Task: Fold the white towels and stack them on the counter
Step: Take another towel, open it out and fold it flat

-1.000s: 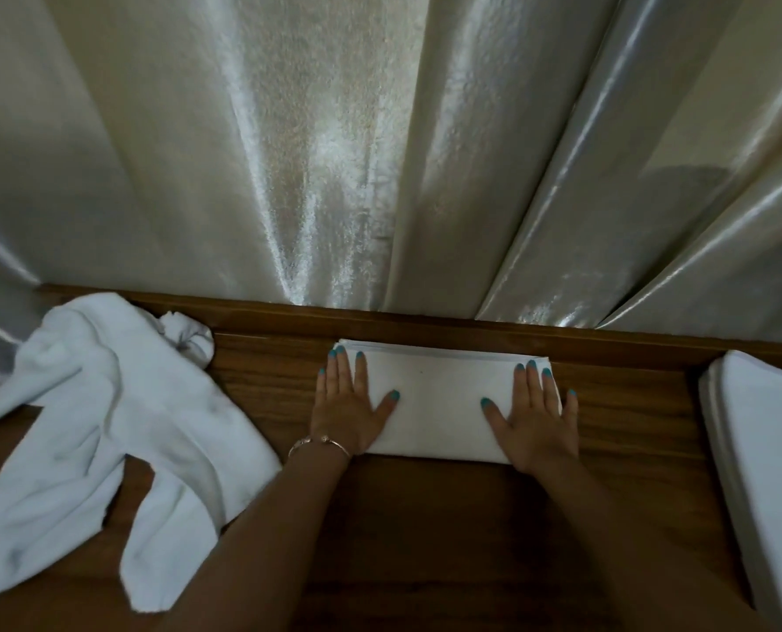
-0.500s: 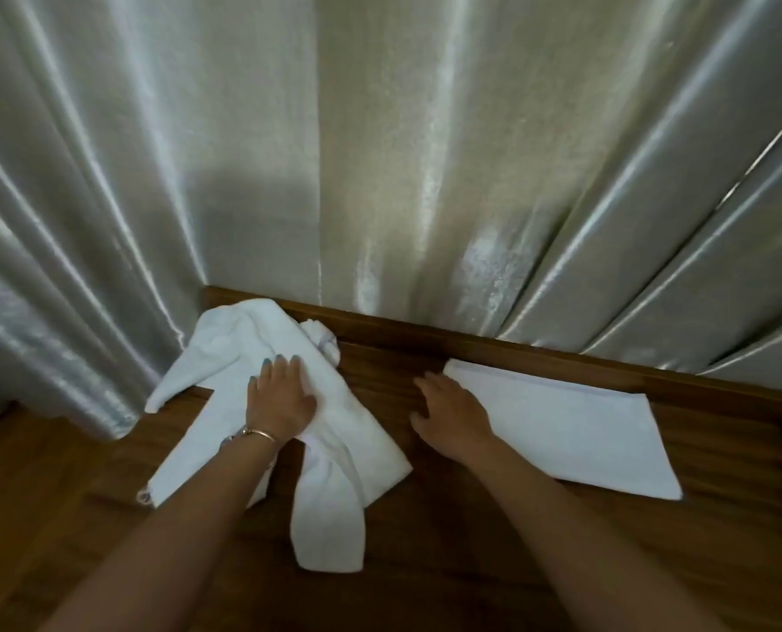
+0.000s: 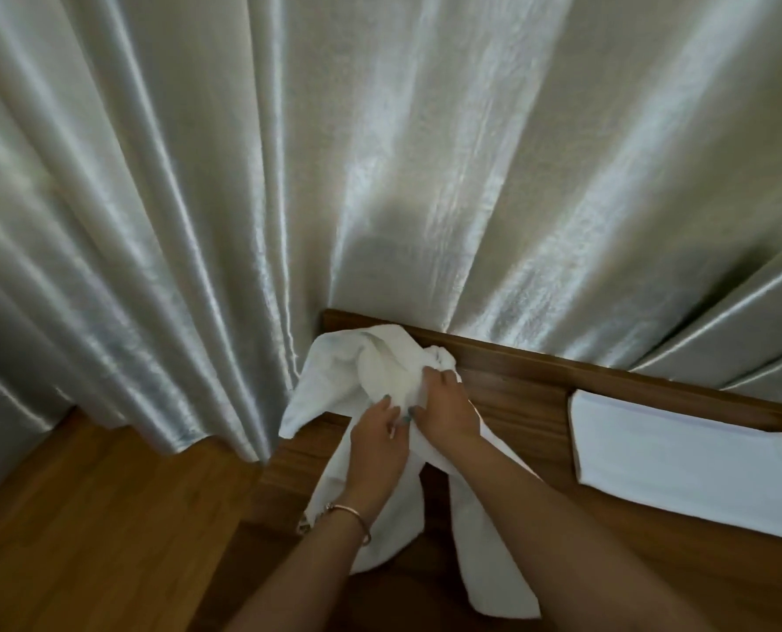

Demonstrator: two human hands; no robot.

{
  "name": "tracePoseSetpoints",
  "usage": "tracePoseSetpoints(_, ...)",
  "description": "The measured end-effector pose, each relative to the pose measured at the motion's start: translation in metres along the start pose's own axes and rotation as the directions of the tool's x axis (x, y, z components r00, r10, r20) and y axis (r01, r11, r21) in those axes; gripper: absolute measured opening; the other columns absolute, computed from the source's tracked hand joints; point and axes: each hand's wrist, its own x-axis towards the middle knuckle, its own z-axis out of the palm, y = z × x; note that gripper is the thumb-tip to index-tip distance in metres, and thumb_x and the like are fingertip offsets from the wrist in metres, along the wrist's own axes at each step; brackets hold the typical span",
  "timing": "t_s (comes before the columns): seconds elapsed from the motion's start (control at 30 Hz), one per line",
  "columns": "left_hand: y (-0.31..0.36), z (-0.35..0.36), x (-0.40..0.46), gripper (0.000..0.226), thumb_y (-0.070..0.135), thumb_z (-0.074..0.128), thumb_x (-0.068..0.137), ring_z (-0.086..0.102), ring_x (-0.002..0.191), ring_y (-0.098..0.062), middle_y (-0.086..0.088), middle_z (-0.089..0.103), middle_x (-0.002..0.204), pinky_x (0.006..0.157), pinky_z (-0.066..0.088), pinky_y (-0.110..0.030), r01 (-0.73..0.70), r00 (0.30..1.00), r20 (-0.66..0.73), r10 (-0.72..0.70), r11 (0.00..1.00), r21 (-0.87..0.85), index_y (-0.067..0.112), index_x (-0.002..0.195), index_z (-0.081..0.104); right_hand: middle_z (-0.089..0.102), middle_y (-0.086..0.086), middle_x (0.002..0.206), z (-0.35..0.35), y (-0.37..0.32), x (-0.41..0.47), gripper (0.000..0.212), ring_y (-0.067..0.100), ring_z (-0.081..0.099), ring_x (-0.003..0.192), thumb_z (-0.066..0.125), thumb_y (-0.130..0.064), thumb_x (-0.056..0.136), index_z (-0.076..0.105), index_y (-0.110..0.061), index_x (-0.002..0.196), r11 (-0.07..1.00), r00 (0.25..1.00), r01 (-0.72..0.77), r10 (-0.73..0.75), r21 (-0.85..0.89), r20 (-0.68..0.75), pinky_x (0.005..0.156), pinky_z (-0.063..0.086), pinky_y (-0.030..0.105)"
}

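Observation:
A crumpled white towel (image 3: 362, 371) lies bunched at the left end of the wooden counter (image 3: 517, 403), with ends trailing over the front edge. My left hand (image 3: 378, 442) and my right hand (image 3: 444, 410) are side by side on its middle, both with fingers closed on the cloth. My arms hide part of the trailing ends. A folded white towel (image 3: 681, 467) lies flat on the counter to the right, apart from both hands.
A shiny pale curtain (image 3: 380, 175) hangs right behind the counter and drapes past its left end. A wooden floor (image 3: 83, 517) shows at the lower left, below the counter's left edge.
My view has swung left. My right hand left the folded towel and joined my left hand on the crumpled towel, which both hands now grip and bunch up.

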Motion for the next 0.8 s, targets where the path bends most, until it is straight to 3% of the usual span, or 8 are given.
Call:
tracePoseSetpoints(0.13, 0.006, -0.003, -0.013, 0.032, 0.015, 0.052, 0.096, 0.051, 0.126, -0.016, -0.008, 0.056, 0.136, 0.094, 0.027, -0.007, -0.013, 1.000, 0.028, 0.014, 0.999, -0.032, 0.004, 0.125, 0.060, 0.054, 0.009, 0.131, -0.007, 0.009, 0.011, 0.048, 0.027, 0.054, 0.120, 0.065, -0.020, 0.087, 0.054, -0.020, 0.134, 0.978, 0.997, -0.077, 0.079, 0.195, -0.004, 0.097, 0.047, 0.033)
tracePoseSetpoints(0.23, 0.013, -0.006, -0.020, 0.028, 0.015, 0.053, 0.094, 0.055, 0.121, -0.015, -0.007, 0.063, 0.127, 0.097, 0.033, -0.012, -0.013, 0.992, 0.124, 0.017, 0.999, -0.033, 0.005, 0.117, 0.066, 0.064, 0.003, 0.116, -0.024, 0.013, 0.011, 0.022, 0.024, 0.061, 0.110, 0.059, -0.022, 0.090, 0.068, -0.026, 0.110, 0.994, 0.995, -0.100, 0.100, 0.052, 0.007, 0.085, 0.049, 0.030)
tracePoseSetpoints(0.37, 0.023, -0.015, -0.026, 0.032, 0.019, 0.054, 0.089, 0.057, 0.069, -0.013, 0.003, 0.060, 0.067, 0.081, 0.051, -0.036, -0.019, 0.978, 0.206, 0.018, 1.000, 0.002, 0.016, 0.058, 0.059, 0.064, 0.011, 0.100, -0.057, 0.014, -0.009, 0.010, 0.030, 0.062, 0.097, 0.046, -0.021, 0.097, 0.051, -0.020, 0.087, 0.998, 1.000, -0.004, 0.005, 0.066, -0.010, 0.069, 0.042, 0.029)
tracePoseSetpoints(0.4, 0.031, -0.019, -0.025, 0.029, 0.021, 0.053, 0.089, 0.059, 0.071, -0.013, 0.002, 0.062, 0.070, 0.078, 0.051, -0.035, -0.009, 0.982, 0.186, 0.005, 1.000, 0.020, 0.019, 0.061, 0.062, 0.064, 0.011, 0.101, -0.068, 0.015, -0.018, 0.008, 0.030, 0.062, 0.094, 0.042, -0.023, 0.100, 0.048, -0.020, 0.095, 0.996, 1.000, 0.017, -0.015, 0.083, -0.025, 0.070, 0.044, 0.032)
tracePoseSetpoints(0.5, 0.060, -0.028, -0.015, 0.030, 0.026, 0.056, 0.091, 0.054, 0.117, -0.016, 0.002, 0.059, 0.125, 0.099, 0.042, -0.027, -0.012, 0.998, 0.062, 0.008, 0.998, 0.066, 0.023, 0.120, 0.062, 0.063, 0.004, 0.094, -0.100, 0.022, -0.048, 0.008, 0.026, 0.060, 0.083, 0.034, -0.030, 0.103, 0.041, -0.027, 0.102, 0.992, 0.993, 0.103, -0.098, 0.074, -0.073, 0.066, 0.045, 0.035)
tracePoseSetpoints(0.63, 0.110, -0.034, -0.003, 0.053, 0.021, 0.063, 0.087, 0.043, 0.130, -0.025, -0.006, 0.047, 0.141, 0.109, 0.032, -0.032, -0.367, 0.930, 0.095, 0.356, 0.917, 0.158, 0.021, 0.137, 0.048, 0.053, -0.008, 0.074, -0.142, 0.024, -0.087, 0.011, 0.015, 0.052, 0.066, 0.032, -0.034, 0.103, 0.032, -0.036, 0.093, 0.968, 0.965, 0.241, -0.232, 0.066, -0.122, 0.054, 0.036, 0.031)
tracePoseSetpoints(0.73, 0.151, -0.035, -0.003, 0.026, 0.014, 0.057, 0.086, 0.065, 0.095, -0.032, -0.013, 0.069, 0.104, 0.086, 0.052, -0.041, -0.609, 0.793, 0.095, 0.602, 0.778, 0.154, 0.009, 0.108, 0.068, 0.062, 0.005, 0.084, -0.181, 0.026, -0.110, 0.008, 0.025, 0.057, 0.073, 0.030, -0.034, 0.103, 0.038, -0.032, 0.106, 0.959, 0.948, 0.282, -0.275, 0.019, -0.159, 0.064, 0.045, 0.038)
tracePoseSetpoints(0.8, 0.176, -0.037, -0.012, 0.031, 0.024, 0.042, 0.092, 0.065, 0.078, -0.032, -0.014, 0.070, 0.088, 0.070, 0.053, -0.042, -0.653, 0.757, 0.086, 0.648, 0.746, 0.131, 0.006, 0.097, 0.067, 0.064, 0.007, 0.090, -0.213, 0.032, -0.128, 0.013, 0.027, 0.059, 0.079, 0.032, -0.032, 0.102, 0.043, -0.029, 0.108, 0.952, 0.937, 0.302, -0.285, 0.057, -0.203, 0.072, 0.047, 0.040)
